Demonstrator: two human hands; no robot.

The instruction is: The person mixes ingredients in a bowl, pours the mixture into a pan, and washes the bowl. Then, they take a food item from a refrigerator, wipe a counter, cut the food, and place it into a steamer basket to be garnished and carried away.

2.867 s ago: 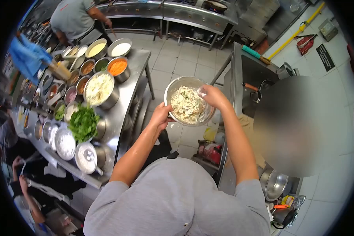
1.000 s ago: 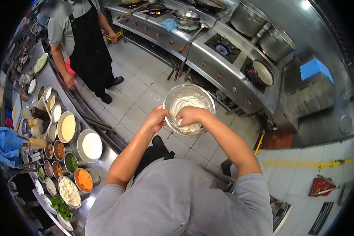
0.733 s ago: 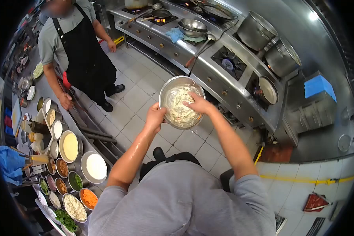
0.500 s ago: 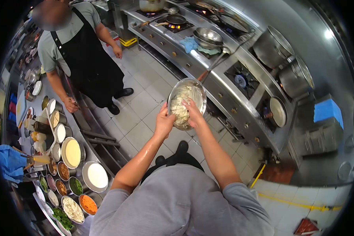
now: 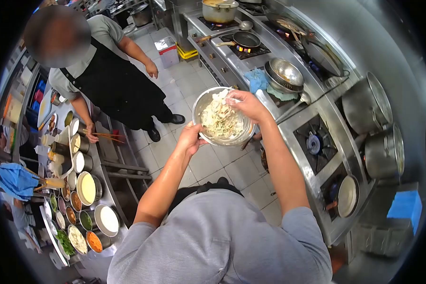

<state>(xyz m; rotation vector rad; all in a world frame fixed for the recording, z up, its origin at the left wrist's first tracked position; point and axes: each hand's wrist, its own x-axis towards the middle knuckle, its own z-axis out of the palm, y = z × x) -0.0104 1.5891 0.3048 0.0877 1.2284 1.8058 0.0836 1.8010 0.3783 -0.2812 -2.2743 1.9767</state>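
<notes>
A round metal mixing bowl (image 5: 245, 134) hangs in front of me above the tiled floor. My left hand (image 5: 190, 138) grips its left rim, thumb towards the inside. In the bowl lies a pale, sticky batter mixture (image 5: 221, 119) with shredded pieces, heaped towards the far side. My right hand (image 5: 247, 106) is over the right part of the bowl, its fingertips pinched on the top of the heap and smeared with batter. The undersides of the fingers are partly hidden.
On the right, a steel stove (image 5: 288, 124) carries a frying pan (image 5: 246, 39), colanders (image 5: 288, 73) and large stockpots (image 5: 368, 102); some burners are lit. At left, a counter holds ingredient tins (image 5: 110, 220). A co-worker in a black apron (image 5: 123, 80) stands ahead holding chopsticks (image 5: 110, 136).
My right hand has risen from inside the mixture to its top, drawing it into a heap. The bowl sits slightly farther from me. The view has swung, and chopsticks now show in the co-worker's hand.
</notes>
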